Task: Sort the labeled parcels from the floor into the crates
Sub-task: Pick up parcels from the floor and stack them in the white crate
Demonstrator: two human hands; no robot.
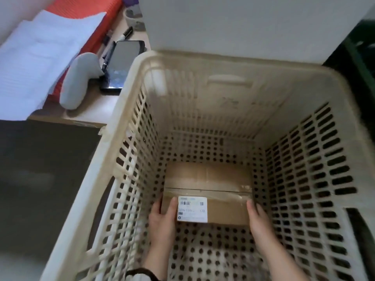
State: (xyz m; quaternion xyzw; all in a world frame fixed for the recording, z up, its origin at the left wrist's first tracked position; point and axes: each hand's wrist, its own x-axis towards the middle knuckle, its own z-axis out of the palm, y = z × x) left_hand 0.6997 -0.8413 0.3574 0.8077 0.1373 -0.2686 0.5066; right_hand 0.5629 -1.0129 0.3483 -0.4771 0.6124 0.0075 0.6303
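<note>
At the upper left of the frame, a stack of papers (40,57), a grey handheld scanner (79,82) and a dark phone (123,63) are lying on a desk beside the cream crate (121,98). Inside the crate, at lower centre, the left hand (163,222) is gripping the parcel (219,191) at its left edge, thumb lying over the top just beside the label (192,208). The parcel is sitting low in the crate, label upward; whether it is touching the perforated floor cannot be told. At its right side the right hand (258,220) is pressing with fingers that look straight. Risk noted: if the hands are letting go before the parcel is seated, it may drop and tip, hiding the label. Fingers may also be catching between carton and floor.
</note>
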